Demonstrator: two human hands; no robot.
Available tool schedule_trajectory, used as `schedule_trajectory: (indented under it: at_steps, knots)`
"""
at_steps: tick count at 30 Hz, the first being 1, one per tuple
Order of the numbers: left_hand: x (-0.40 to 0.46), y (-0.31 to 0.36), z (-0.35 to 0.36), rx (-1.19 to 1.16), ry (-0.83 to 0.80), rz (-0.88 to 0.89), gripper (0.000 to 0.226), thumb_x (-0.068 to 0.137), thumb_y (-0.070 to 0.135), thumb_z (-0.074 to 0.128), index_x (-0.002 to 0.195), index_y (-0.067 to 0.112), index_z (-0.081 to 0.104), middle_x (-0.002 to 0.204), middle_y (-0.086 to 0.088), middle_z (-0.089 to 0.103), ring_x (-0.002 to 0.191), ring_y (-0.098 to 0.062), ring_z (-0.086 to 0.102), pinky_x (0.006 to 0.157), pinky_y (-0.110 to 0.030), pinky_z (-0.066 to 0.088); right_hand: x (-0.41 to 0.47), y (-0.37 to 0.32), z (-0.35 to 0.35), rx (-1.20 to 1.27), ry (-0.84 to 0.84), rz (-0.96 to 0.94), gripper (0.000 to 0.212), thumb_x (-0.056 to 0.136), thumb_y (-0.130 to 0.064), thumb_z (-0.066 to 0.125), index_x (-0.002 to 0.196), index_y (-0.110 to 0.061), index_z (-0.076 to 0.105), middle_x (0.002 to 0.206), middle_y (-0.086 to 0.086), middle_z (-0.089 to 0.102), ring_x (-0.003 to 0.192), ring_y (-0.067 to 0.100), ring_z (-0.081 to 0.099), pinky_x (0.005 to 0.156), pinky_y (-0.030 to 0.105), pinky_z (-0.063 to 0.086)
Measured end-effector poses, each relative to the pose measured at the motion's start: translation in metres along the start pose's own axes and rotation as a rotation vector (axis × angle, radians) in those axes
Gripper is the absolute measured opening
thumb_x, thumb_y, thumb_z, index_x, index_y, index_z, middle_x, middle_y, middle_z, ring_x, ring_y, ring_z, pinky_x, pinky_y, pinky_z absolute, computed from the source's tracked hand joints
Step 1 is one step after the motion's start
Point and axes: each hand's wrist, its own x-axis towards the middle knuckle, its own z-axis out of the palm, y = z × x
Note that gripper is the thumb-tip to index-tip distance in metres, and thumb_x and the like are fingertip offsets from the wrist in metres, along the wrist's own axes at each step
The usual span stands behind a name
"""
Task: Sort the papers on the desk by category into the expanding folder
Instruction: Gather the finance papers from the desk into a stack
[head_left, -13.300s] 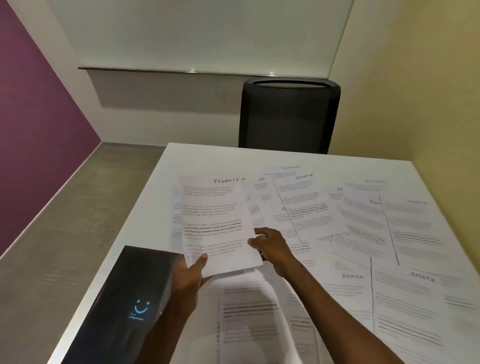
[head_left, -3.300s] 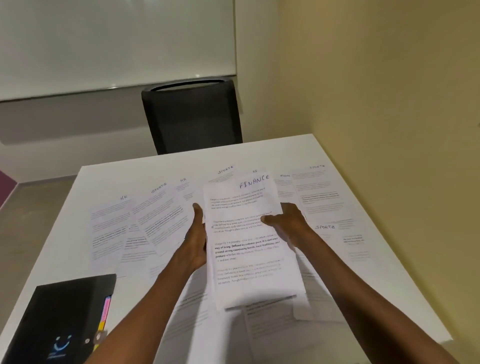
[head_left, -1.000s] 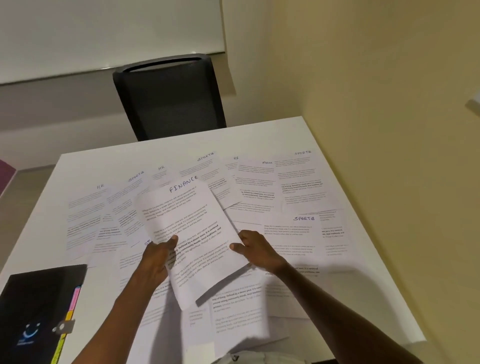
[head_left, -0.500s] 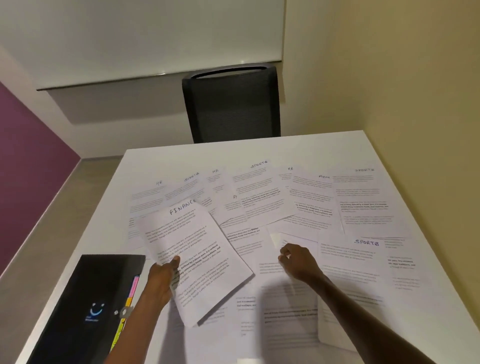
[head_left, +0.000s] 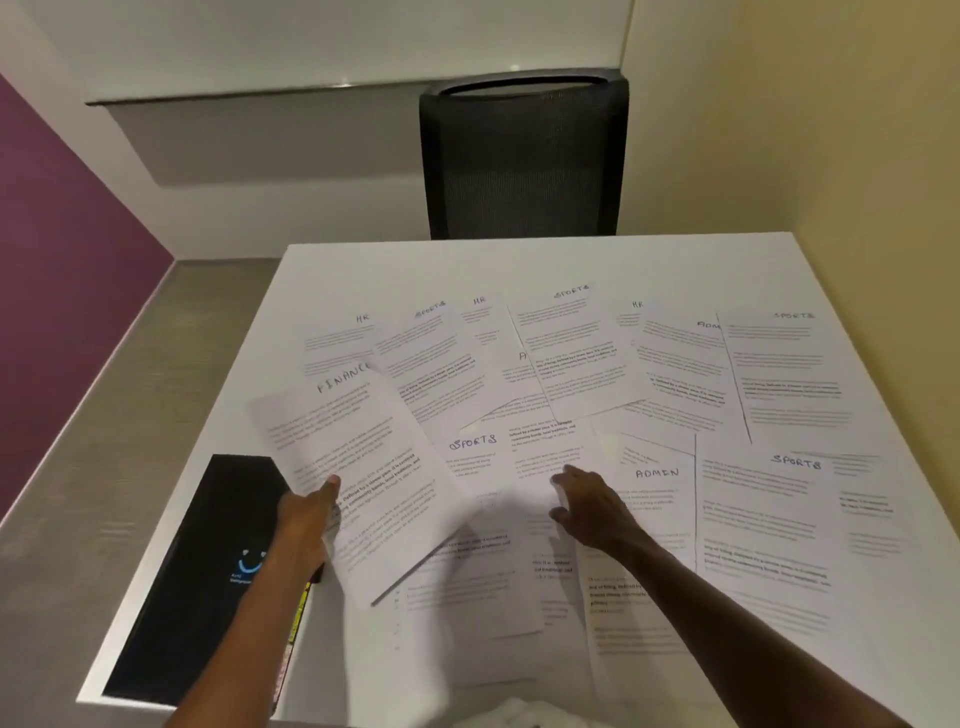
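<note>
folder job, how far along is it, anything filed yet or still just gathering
Nothing looks filed: the black expanding folder lies flat at the desk's near left corner. In hand: the left hand grips the FINANCE stack; the right hand reaches onto loose sheets beside the ADMIN sheet. Left: HR, SPORTS and ADMIN sheets spread over the desk.

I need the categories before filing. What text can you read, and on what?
"FINANCE": white sheet stack gripped by left hand.
"SPORTS": sheet beside right hand; four more.
"ADMIN": sheet right of that hand.
"HR": three far sheets, one at.
Body print and black folder logo text: too blurred.
</note>
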Motion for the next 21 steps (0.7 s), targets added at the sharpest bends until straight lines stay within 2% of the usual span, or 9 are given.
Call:
schedule_trajectory:
  at_steps: [2, 4, 6, 8, 11, 13, 15, 18, 21]
  knots:
    - [0.006, 0.005, -0.006, -0.007, 0.011, 0.025, 0.036, 0.094, 0.012, 0.066, 0.126, 0.000, 0.057, 0.114, -0.018, 0.067, 0.091, -0.031, 0.066, 0.080, -0.039, 0.055, -0.005, -0.012, 0.008, -0.093, 0.104, 0.000, 0.048, 0.083, -0.035, 0.070, 0.122, -0.010, 0.057, 0.126, 0.008, 0.056, 0.112, 0.027, 0.056, 0.090, 0.039, 0.051]
    - [0.011, 0.008, -0.009, -0.011, -0.009, 0.030, 0.035, 0.095, 0.014, 0.065, 0.127, 0.005, 0.057, 0.111, -0.013, 0.066, 0.089, -0.027, 0.066, 0.085, -0.040, 0.053, -0.011, -0.026, 0.018, -0.144, 0.185, 0.104, 0.040, 0.083, -0.040, 0.068, 0.110, -0.011, 0.061, 0.115, 0.007, 0.058, 0.105, 0.024, 0.055, 0.087, 0.036, 0.050]
    - [0.013, 0.012, -0.008, -0.018, -0.044, 0.045, 0.033, 0.095, 0.016, 0.065, 0.126, 0.008, 0.057, 0.103, -0.008, 0.065, 0.084, -0.022, 0.064, 0.084, -0.038, 0.053, -0.016, -0.039, 0.029, -0.165, 0.127, 0.202, 0.043, 0.086, -0.048, 0.060, 0.108, -0.011, 0.062, 0.125, 0.013, 0.052, 0.114, 0.028, 0.048, 0.093, 0.040, 0.045]
    - [0.014, 0.014, -0.003, -0.001, -0.089, 0.040, 0.031, 0.094, 0.018, 0.067, 0.123, 0.009, 0.058, 0.101, -0.007, 0.066, 0.086, -0.022, 0.065, 0.082, -0.039, 0.055, -0.021, -0.050, 0.040, -0.115, -0.044, 0.259, 0.059, 0.089, -0.054, 0.053, 0.128, -0.010, 0.053, 0.152, 0.021, 0.024, 0.138, 0.039, 0.024, 0.110, 0.051, 0.028]
    - [0.014, 0.019, 0.007, 0.025, -0.160, 0.059, 0.052, 0.088, 0.029, 0.074, 0.128, 0.004, 0.053, 0.115, -0.014, 0.066, 0.101, -0.028, 0.066, 0.092, -0.045, 0.054, -0.020, -0.061, 0.046, -0.082, -0.203, 0.253, 0.086, 0.090, -0.062, 0.048, 0.153, -0.011, 0.018, 0.162, 0.015, -0.010, 0.148, 0.039, -0.009, 0.117, 0.057, 0.001]
    - [0.016, 0.019, 0.014, 0.045, -0.204, 0.080, 0.075, 0.084, 0.035, 0.077, 0.141, 0.001, 0.043, 0.113, -0.014, 0.065, 0.094, -0.022, 0.065, 0.085, -0.037, 0.055, -0.016, -0.062, 0.046, -0.044, -0.219, 0.199, 0.084, 0.089, -0.065, 0.047, 0.153, -0.018, 0.019, 0.163, 0.013, -0.008, 0.148, 0.039, -0.008, 0.116, 0.059, 0.000]
    - [0.013, 0.019, 0.025, 0.046, -0.246, 0.075, 0.060, 0.086, 0.031, 0.075, 0.131, 0.003, 0.047, 0.099, -0.008, 0.062, 0.082, -0.017, 0.059, 0.079, -0.031, 0.051, -0.017, -0.060, 0.044, 0.000, -0.144, 0.193, 0.077, 0.089, -0.064, 0.047, 0.149, -0.020, 0.028, 0.163, 0.013, 0.002, 0.148, 0.038, 0.002, 0.117, 0.059, 0.009]
    - [0.004, 0.022, 0.033, 0.088, -0.259, 0.098, 0.046, 0.083, 0.033, 0.077, 0.116, 0.014, 0.051, 0.102, -0.005, 0.065, 0.091, -0.020, 0.063, 0.089, -0.034, 0.051, -0.031, -0.047, 0.039, 0.028, 0.108, 0.405, 0.070, 0.092, -0.054, 0.050, 0.145, -0.011, 0.034, 0.159, 0.019, 0.015, 0.146, 0.038, 0.015, 0.116, 0.054, 0.020]
    - [-0.002, 0.016, 0.042, 0.084, -0.305, 0.123, 0.059, 0.082, 0.033, 0.078, 0.129, 0.005, 0.055, 0.120, -0.008, 0.066, 0.103, -0.025, 0.064, 0.097, -0.039, 0.050, -0.052, -0.019, 0.033, 0.083, 0.093, 0.642, 0.080, 0.093, -0.056, 0.047, 0.148, -0.001, 0.027, 0.158, 0.026, 0.012, 0.146, 0.041, 0.012, 0.116, 0.056, 0.019]
